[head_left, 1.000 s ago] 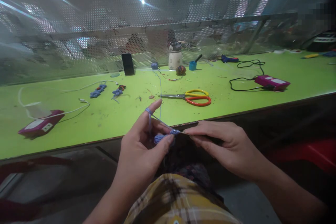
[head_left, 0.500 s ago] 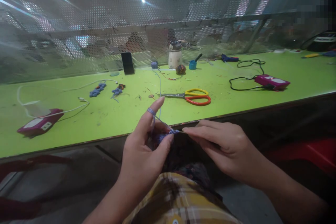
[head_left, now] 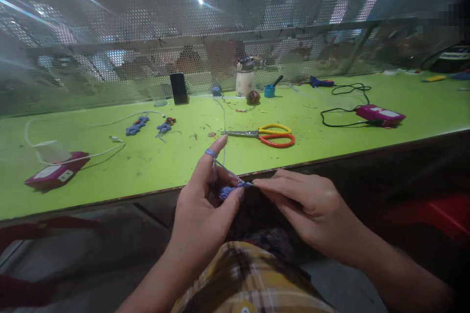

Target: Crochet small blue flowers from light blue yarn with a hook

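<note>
My left hand point(head_left: 203, 200) pinches a small piece of blue-purple crochet point(head_left: 226, 191) between thumb and fingers, just off the table's front edge. Blue yarn point(head_left: 224, 122) is looped round its raised index finger and runs back over the table to a small blue yarn ball point(head_left: 216, 90). My right hand point(head_left: 306, 195) is closed on a thin crochet hook point(head_left: 252, 184), mostly hidden by the fingers, whose tip is in the stitches. Just beyond my left fingertip lie scissors point(head_left: 262, 134) with yellow and orange handles.
On the green table point(head_left: 176, 156) stand a phone point(head_left: 178, 89), a bottle point(head_left: 245, 78), a multicoloured yarn ball point(head_left: 253, 97) and a blue pot point(head_left: 269, 90). Crocheted pieces point(head_left: 137, 125) lie left. Purple power strips point(head_left: 382, 115) with cables sit at both sides. A perforated metal screen point(head_left: 147, 49) rises behind.
My right hand has shifted very slightly left, with the hook closer in to the stitches. A little more of the crochet shows in my left hand, and its index finger has dipped slightly.
</note>
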### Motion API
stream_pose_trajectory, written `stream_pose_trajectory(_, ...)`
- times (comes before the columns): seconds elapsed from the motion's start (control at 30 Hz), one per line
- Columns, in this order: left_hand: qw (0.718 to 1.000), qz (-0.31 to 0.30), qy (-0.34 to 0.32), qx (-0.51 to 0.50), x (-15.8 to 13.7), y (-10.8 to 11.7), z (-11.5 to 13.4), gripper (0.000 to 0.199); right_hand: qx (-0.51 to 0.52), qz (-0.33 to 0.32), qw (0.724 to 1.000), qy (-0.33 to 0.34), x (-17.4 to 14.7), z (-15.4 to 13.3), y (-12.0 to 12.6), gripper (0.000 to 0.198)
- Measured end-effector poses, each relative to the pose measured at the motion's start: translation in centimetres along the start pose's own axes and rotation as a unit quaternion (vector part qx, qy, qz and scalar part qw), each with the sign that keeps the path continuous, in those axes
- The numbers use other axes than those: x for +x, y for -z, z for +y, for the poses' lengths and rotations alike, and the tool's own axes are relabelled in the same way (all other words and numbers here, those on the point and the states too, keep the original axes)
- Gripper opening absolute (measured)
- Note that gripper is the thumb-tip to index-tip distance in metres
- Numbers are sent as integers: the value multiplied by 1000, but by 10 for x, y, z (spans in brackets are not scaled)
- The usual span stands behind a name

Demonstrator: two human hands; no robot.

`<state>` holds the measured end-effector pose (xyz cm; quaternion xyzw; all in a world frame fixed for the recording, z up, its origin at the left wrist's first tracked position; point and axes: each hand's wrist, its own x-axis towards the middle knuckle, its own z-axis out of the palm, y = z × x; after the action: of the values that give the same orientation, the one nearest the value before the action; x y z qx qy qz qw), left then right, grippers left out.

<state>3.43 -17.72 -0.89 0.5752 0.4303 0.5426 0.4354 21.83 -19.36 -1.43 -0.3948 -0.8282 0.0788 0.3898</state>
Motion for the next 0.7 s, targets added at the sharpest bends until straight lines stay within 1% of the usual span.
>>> stream_pose_trajectory(0.1,1000,6,4,-13,0,-1,1,80,27,21,999,-12,1,-1,-4,27)
stream_pose_trajectory(0.2,999,6,11,-33,1,-2,1,84,75,61,995,-30,1,-4,-11,28)
stream_pose_trajectory(0.27,998,5,14,-54,2,-3,1,89,108,90,988,-62,1,-5,-17,26)
stream_pose_trajectory(0.33,997,4,17,-72,2,-3,2,94,157,103,975,-121,1,-7,-22,22)
stream_pose_trajectory(0.4,997,6,17,-78,2,-3,2,95,243,91,945,-201,1,-8,-26,17)
stream_pose_trajectory(0.47,997,6,20,-80,3,-3,3,94,346,73,894,-274,2,-8,-29,17)
stream_pose_trajectory(0.5,996,1,24,-84,3,-2,3,94,394,66,867,-298,2,-7,-30,17)
stream_pose_trajectory(0.53,995,-7,31,-89,4,-1,2,93,435,61,842,-313,3,-7,-31,18)
stream_pose_trajectory(0.6,993,-34,50,-106,5,2,0,91,499,58,801,-324,3,-5,-33,18)
stream_pose_trajectory(0.63,990,-52,59,-115,7,3,-2,90,522,58,786,-326,4,-4,-33,18)
stream_pose_trajectory(0.7,985,-82,72,-133,9,7,-6,88,552,57,764,-328,4,-2,-33,17)
